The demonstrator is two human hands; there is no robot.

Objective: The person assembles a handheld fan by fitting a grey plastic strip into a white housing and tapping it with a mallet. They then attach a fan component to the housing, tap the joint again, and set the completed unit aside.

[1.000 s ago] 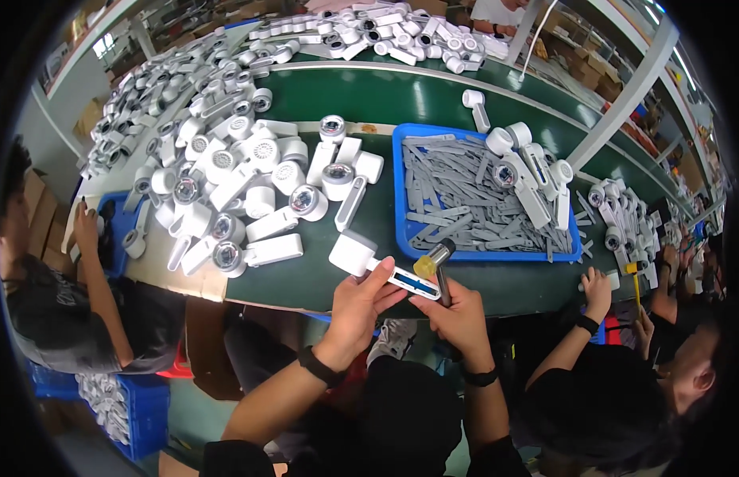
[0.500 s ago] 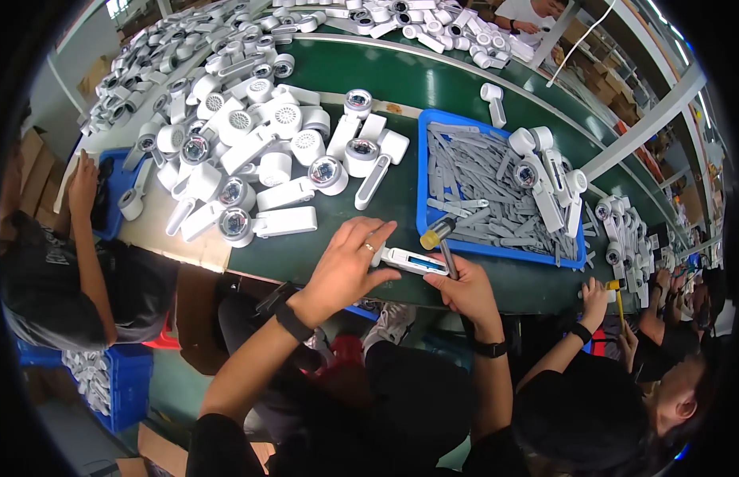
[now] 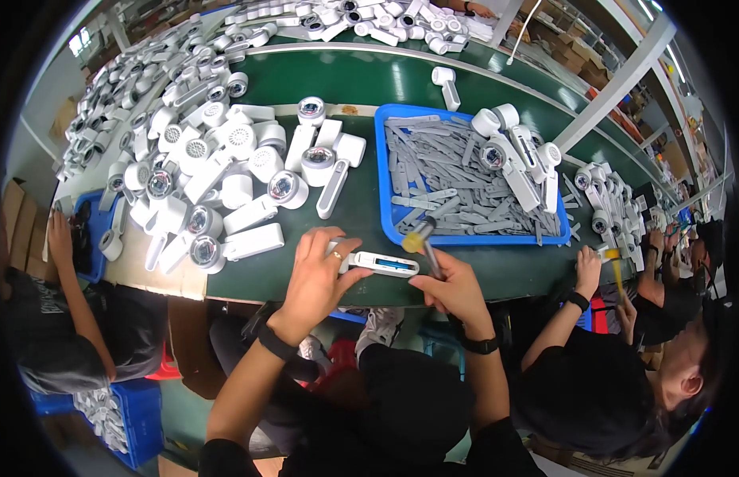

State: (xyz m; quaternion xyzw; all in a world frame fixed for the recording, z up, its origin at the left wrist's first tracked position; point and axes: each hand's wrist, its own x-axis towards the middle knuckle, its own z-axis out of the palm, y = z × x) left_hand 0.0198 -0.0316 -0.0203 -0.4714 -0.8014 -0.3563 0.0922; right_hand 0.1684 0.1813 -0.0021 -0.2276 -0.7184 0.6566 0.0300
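My left hand [image 3: 315, 274] is closed round the head end of a white handheld fan [image 3: 361, 261], most of whose head the fingers hide. The fan lies level just above the table's near edge, and a long slot in its handle shows something blue inside. In my right hand [image 3: 457, 290] is a small hammer [image 3: 418, 237] with a yellowish face, its head raised over the handle's far end. The right thumb and fingers are at that end of the fan, seemingly touching it. Just beyond the hammer stands a blue tray [image 3: 381, 179] filled with grey strip-shaped covers.
White handheld fans [image 3: 241, 141] lie heaped on the left and across the back, with several more [image 3: 512, 155] on the tray's right side. A co-worker's hand [image 3: 588, 273] is at the right near another yellow hammer [image 3: 610, 254]. Another person's arm [image 3: 67, 262] is at the left.
The view has shifted, so the table's things sit further left. My hands still hold the fan and the hammer; the fan lies more level, and the hammer head has turned a little.
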